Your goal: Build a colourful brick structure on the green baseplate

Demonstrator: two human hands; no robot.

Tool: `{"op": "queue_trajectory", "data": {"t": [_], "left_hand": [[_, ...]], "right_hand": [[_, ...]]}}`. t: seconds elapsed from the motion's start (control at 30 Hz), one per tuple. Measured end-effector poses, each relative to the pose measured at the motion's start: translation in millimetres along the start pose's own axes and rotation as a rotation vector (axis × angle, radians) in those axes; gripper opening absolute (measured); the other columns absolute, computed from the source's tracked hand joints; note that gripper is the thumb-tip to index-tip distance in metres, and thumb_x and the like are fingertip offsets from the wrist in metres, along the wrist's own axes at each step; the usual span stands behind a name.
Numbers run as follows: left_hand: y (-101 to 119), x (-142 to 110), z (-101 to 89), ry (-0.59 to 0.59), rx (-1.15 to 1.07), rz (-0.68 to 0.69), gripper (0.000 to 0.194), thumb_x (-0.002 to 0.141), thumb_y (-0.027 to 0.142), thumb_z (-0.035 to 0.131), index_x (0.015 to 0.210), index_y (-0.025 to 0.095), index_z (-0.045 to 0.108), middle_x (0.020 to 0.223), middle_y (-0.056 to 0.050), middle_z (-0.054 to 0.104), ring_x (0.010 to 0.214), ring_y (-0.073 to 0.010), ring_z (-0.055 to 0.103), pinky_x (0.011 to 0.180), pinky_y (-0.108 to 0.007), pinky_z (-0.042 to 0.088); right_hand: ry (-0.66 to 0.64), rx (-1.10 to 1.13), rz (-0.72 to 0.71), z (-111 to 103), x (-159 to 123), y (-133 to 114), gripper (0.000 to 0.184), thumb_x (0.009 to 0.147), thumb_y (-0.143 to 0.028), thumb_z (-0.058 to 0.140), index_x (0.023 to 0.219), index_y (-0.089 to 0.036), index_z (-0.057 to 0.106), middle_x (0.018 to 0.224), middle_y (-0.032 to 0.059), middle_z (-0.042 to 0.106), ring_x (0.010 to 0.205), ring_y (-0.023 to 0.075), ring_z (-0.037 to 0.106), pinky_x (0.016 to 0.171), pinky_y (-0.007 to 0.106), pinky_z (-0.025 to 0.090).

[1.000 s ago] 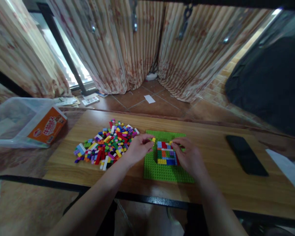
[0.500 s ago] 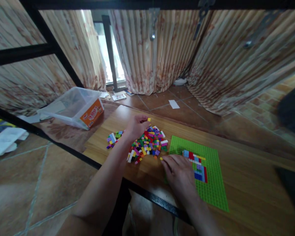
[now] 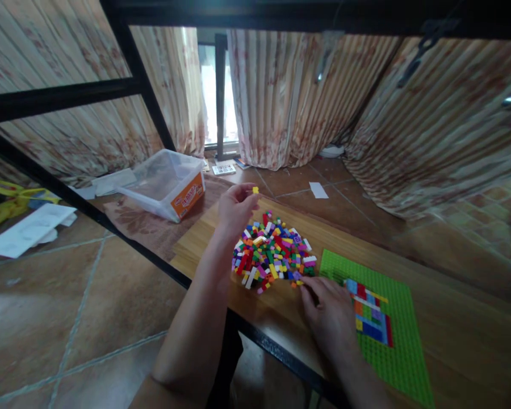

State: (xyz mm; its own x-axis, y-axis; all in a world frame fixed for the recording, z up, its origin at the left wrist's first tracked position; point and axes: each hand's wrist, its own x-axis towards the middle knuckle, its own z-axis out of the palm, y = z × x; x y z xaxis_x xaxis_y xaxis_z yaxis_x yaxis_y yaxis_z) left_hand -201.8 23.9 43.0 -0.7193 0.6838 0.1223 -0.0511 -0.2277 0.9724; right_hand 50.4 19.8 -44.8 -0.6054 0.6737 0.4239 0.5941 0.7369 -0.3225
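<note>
My left hand (image 3: 237, 209) is raised over the far left part of the table, pinching a small yellow toy brick (image 3: 255, 191) between thumb and fingertips. A heap of loose, many-coloured toy bricks (image 3: 272, 253) lies below and to its right. My right hand (image 3: 330, 311) is low over the table at the heap's near right edge. Its thumb and forefinger are closed on a small yellow brick (image 3: 299, 282), partly covered by the fingertips. To the right, a flat block of joined bricks (image 3: 372, 329) sits on a green baseplate (image 3: 404, 352), partly hidden by my right hand.
A clear plastic bin (image 3: 153, 190) with an orange label stands beyond the wooden table's (image 3: 455, 335) left end. A black metal frame (image 3: 68, 91) crosses the left and top. White sheets (image 3: 29, 230) and a yellow bag (image 3: 8, 204) lie on the floor at left.
My view has turned left. My left hand has moved from beside the baseplate across the heap with its yellow brick. My right hand has left the brick block for the heap's edge.
</note>
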Motion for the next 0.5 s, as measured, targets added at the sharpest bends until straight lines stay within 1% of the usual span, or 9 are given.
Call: {"op": "queue_trajectory", "data": {"t": [0.1, 0.2, 0.27, 0.37, 0.43, 0.5], "left_hand": [[21.8, 3.4, -24.5, 0.182, -0.109, 0.057, 0.017, 0.069, 0.018, 0.066, 0.085, 0.015, 0.066, 0.068, 0.002, 0.064, 0.051, -0.0052, 0.053, 0.047, -0.016, 0.037], [36.8, 3.9, -47.5, 0.304, -0.258, 0.059, 0.015, 0.068, 0.019, 0.065, 0.083, 0.016, 0.065, 0.065, 0.004, 0.061, 0.049, -0.0036, 0.049, 0.047, -0.015, 0.037], [40.3, 3.7, -58.3, 0.34, -0.312, 0.032, 0.015, 0.067, 0.018, 0.065, 0.081, 0.015, 0.064, 0.064, 0.004, 0.059, 0.048, -0.003, 0.048, 0.047, -0.014, 0.036], [38.5, 4.0, -66.3, 0.351, -0.327, -0.016, 0.015, 0.066, 0.019, 0.066, 0.081, 0.015, 0.064, 0.063, 0.004, 0.06, 0.048, -0.003, 0.048, 0.046, -0.014, 0.034], [36.2, 4.8, -68.1, 0.34, -0.326, -0.033, 0.016, 0.066, 0.021, 0.067, 0.081, 0.015, 0.064, 0.064, 0.003, 0.06, 0.048, -0.003, 0.048, 0.046, -0.014, 0.033], [34.4, 5.8, -69.5, 0.329, -0.326, -0.031, 0.017, 0.066, 0.022, 0.067, 0.081, 0.015, 0.065, 0.065, 0.003, 0.061, 0.048, -0.0028, 0.048, 0.046, -0.014, 0.034]], "right_hand": [[0.008, -0.006, -0.001, 4.3, 0.2, 5.9, 0.028, 0.096, -0.032, 0.047, 0.095, -0.018, 0.072, 0.09, 0.0073, 0.075, 0.083, 0.0229, 0.065, 0.076, 0.036, 0.041], [0.023, -0.03, 0.007, 6.9, -0.1, 11.4, 0.035, 0.097, -0.039, 0.044, 0.094, -0.018, 0.072, 0.089, 0.0078, 0.075, 0.08, 0.0232, 0.066, 0.075, 0.036, 0.043], [0.039, -0.037, -0.004, 7.2, -1.1, 13.5, 0.039, 0.098, -0.043, 0.043, 0.094, -0.017, 0.072, 0.089, 0.0084, 0.075, 0.079, 0.0233, 0.066, 0.074, 0.036, 0.044], [0.075, -0.047, -0.006, 6.8, -0.6, 9.8, 0.041, 0.098, -0.043, 0.042, 0.093, -0.016, 0.072, 0.087, 0.0096, 0.075, 0.077, 0.0232, 0.066, 0.073, 0.035, 0.045], [0.113, -0.043, 0.019, 8.3, 4.9, -0.9, 0.038, 0.097, -0.041, 0.044, 0.093, -0.016, 0.072, 0.087, 0.0104, 0.074, 0.077, 0.023, 0.066, 0.073, 0.035, 0.046], [0.134, -0.001, 0.036, 12.5, 17.1, -19.9, 0.033, 0.096, -0.038, 0.047, 0.095, -0.016, 0.072, 0.09, 0.0105, 0.074, 0.079, 0.0227, 0.066, 0.076, 0.035, 0.047]]}}
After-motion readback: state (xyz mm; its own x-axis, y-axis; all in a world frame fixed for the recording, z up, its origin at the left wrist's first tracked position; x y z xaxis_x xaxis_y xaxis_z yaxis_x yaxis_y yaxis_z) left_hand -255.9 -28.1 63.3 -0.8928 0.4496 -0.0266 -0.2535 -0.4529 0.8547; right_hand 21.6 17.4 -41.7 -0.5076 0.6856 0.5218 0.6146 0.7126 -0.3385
